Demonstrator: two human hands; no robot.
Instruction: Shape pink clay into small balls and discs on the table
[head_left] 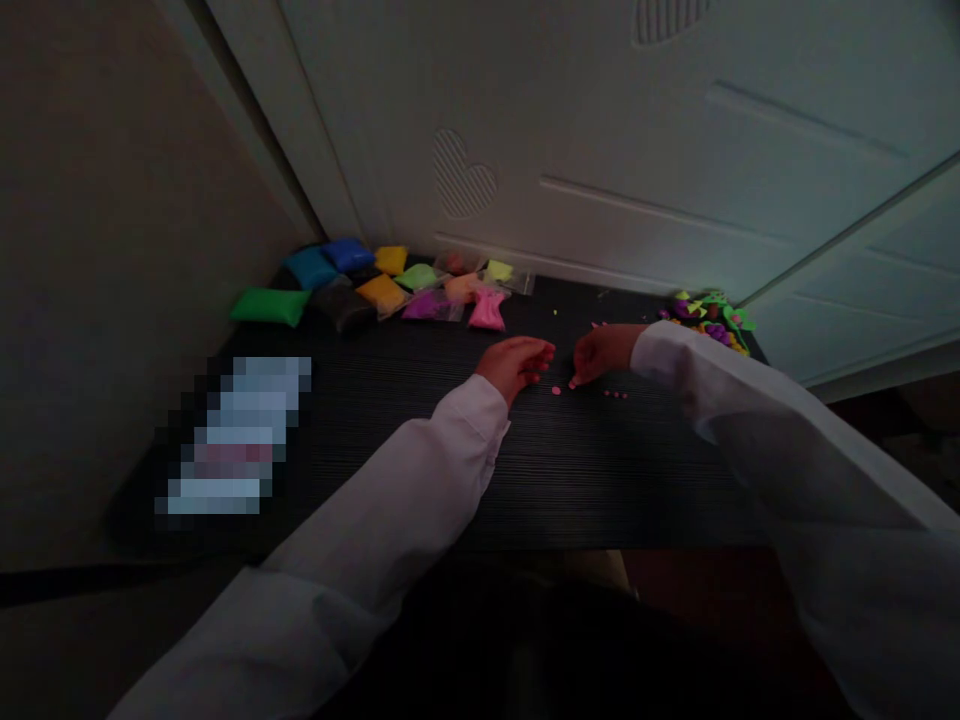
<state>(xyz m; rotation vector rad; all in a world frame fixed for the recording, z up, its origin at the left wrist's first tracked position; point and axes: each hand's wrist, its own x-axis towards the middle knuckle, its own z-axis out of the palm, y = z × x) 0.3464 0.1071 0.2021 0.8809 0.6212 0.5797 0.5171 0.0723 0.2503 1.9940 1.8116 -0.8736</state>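
My right hand (602,354) is closed in a pinch, its fingertips down at the dark table on a small pink piece of modelling clay (573,384). Just left of that piece lies a flat pink clay dot (556,391). My left hand (516,363) hovers to the left of the dot, fingers stretched and a little curved, with nothing seen in it. Three tiny pink clay balls (616,394) sit in a row below my right hand. More pink bits (598,325) show behind that hand, partly hidden by it.
Several coloured clay packets line the back left, among them a pink one (488,309) and a green one (271,306). Colourful small shapes (712,318) are heaped at the back right. A blurred-out flat object (240,435) lies left. A white panel (480,100) borders the table's (390,470) back.
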